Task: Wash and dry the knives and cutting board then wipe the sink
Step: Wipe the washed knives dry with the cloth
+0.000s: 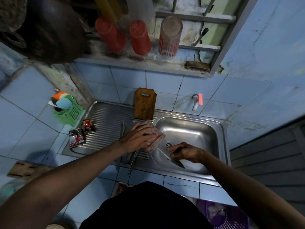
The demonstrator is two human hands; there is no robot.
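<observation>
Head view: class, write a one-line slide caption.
Left hand wipes a knife with a cloth while the right hand holds it over the sink.

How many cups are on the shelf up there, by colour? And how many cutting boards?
Red cups: 2
Clear glass with red stripes: 1
Wooden cutting board: 1
Total: 4

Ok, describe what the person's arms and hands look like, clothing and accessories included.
Both forearms are bare, with no sleeves reaching into view. The left hand and right hand wear no gloves, and no rings, watch or bracelets show. A dark garment covers the torso below.
</observation>
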